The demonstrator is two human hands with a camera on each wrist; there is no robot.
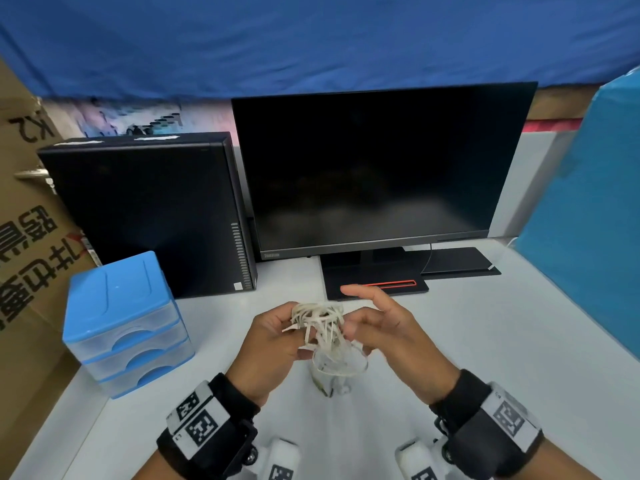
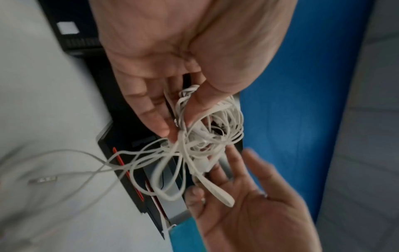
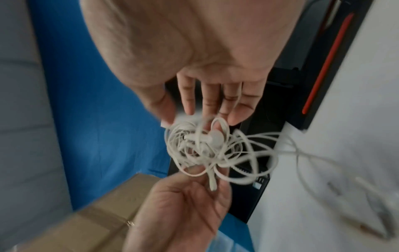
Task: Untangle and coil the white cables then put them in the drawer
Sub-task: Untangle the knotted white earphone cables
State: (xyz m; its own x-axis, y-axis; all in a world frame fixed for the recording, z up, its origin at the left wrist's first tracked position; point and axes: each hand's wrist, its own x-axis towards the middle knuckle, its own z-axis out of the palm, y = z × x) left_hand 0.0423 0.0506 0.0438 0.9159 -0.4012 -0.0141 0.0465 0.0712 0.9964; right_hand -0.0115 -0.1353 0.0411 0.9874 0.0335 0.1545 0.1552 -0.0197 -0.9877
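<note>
A tangle of thin white cables (image 1: pixel 322 325) hangs above the white table (image 1: pixel 502 341) between my two hands. My left hand (image 1: pixel 298 336) pinches the tangle; in the left wrist view its thumb and fingers (image 2: pixel 157 122) close on the cables (image 2: pixel 207 136). My right hand (image 1: pixel 349 320) faces it with its index finger stretched out, and its straight, spread fingers (image 3: pixel 207 102) touch the cables (image 3: pixel 200 145). Loose loops and a plug end (image 2: pixel 43 179) dangle below. The blue and clear drawer unit (image 1: pixel 124 323) stands at the left with its three drawers shut.
A black monitor (image 1: pixel 374 168) on a stand with a red stripe (image 1: pixel 374 284) stands straight ahead. A black computer case (image 1: pixel 145 209) rises behind the drawer unit. Cardboard boxes (image 1: pixel 24 237) flank the left edge and a blue panel (image 1: pixel 588 202) the right.
</note>
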